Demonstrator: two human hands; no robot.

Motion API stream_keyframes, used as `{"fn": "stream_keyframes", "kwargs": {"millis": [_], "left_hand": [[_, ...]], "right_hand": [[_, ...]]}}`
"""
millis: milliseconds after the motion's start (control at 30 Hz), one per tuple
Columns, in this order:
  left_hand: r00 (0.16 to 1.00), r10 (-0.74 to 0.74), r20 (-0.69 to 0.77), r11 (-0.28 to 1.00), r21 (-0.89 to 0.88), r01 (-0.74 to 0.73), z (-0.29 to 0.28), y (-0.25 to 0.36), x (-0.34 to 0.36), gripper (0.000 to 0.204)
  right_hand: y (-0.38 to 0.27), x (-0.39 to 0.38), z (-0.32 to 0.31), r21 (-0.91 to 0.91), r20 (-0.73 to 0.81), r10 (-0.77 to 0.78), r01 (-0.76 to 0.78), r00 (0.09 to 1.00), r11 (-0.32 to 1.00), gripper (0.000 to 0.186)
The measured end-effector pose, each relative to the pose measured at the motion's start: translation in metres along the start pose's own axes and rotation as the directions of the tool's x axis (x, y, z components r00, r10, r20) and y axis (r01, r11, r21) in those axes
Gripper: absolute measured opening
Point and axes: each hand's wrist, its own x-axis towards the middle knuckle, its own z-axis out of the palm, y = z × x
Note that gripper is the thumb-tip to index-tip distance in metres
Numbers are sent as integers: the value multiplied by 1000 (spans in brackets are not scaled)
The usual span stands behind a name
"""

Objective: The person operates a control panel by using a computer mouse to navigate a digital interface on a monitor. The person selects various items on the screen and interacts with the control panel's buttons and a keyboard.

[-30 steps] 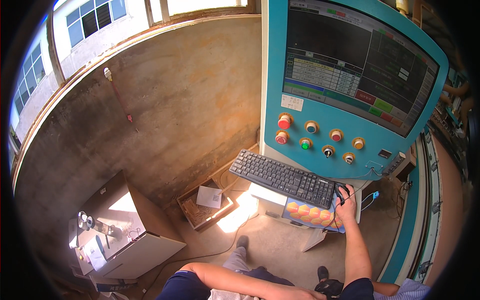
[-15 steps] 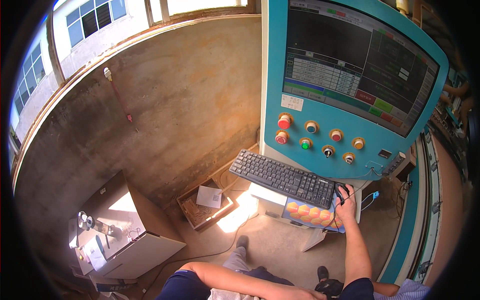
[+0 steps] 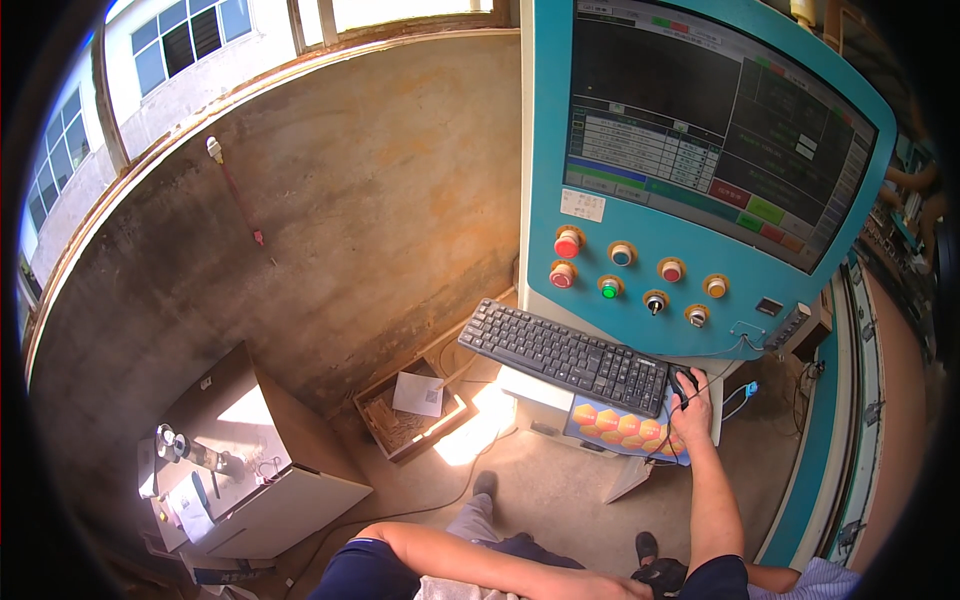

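My right hand [image 3: 694, 412] rests over a black computer mouse [image 3: 681, 382], its fingers curled round it. The mouse sits at the right end of a black keyboard [image 3: 570, 350], on a narrow shelf under the control panel [image 3: 640, 275]. Part of a mouse pad with orange hexagons [image 3: 610, 425] shows below the keyboard. My left forearm lies across my body, and my left hand [image 3: 615, 588] is at the lower edge near my right elbow. Its fingers are hidden, so what it holds, if anything, cannot be seen.
The teal cabinet carries a lit screen [image 3: 720, 120], with several coloured push buttons and switches below it. On the left stands a box-like table [image 3: 300, 500] with a glass-like cylinder. A wooden tray [image 3: 400, 445] lies by the wall, and a cable runs across the floor.
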Motion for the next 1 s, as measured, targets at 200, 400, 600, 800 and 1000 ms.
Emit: {"fn": "stream_keyframes", "kwargs": {"millis": [200,400,600,800,1000], "left_hand": [[940,-68,-334,975,178,133,-4,3,-24,31],[622,-179,-763,937,61,345,1,-22,-97,16],[57,-423,-904,481,-171,860,-28,-90,-190,32],[-324,-377,-868,850,-463,251,-163,-128,-197,31],[-490,-476,-730,876,-440,-196,-236,-120,-138,46]], "right_hand": [[-2,0,0,-13,4,6,-5,1000,1000,41],[0,-3,-4,-20,0,4,-4,1000,1000,41],[-2,0,-3,-6,-4,-21,21,1000,1000,41],[3,-2,1,-14,-8,-26,26,1000,1000,40],[2,-1,0,-11,5,-10,10,1000,1000,40]]}}
